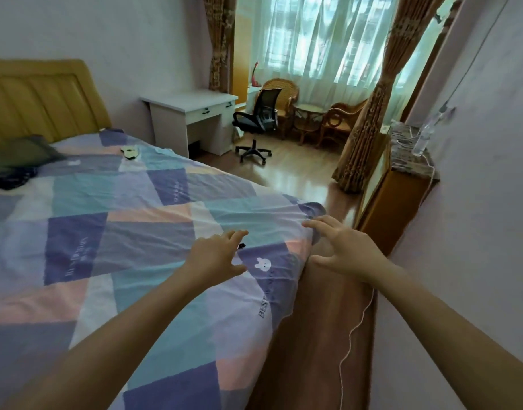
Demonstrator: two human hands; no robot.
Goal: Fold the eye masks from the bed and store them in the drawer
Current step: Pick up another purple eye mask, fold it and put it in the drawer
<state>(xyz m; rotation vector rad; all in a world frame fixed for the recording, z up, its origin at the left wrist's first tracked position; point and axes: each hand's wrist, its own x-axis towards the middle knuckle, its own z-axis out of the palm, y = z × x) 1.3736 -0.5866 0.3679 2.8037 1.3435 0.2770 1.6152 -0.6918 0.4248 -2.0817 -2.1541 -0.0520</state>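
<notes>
A bed (130,202) with a checked purple, teal and pink sheet fills the left side. A pale eye mask (130,151) lies far up the bed near its right edge. A dark cloth item (10,177) lies at the left by a green pillow (20,153). My left hand (217,255) hovers over the bed's near right part, fingers spread, holding nothing; a small dark object (241,246) peeks out beside its fingers. My right hand (347,250) is open beyond the bed's corner. A white desk with drawers (208,111) stands past the bed.
A black office chair (258,119) stands by the desk. Wicker chairs and a small round table (309,112) sit under the curtained window. A wooden cabinet (402,184) with a plastic bottle stands against the right wall. A white cord (354,324) hangs along the narrow floor strip.
</notes>
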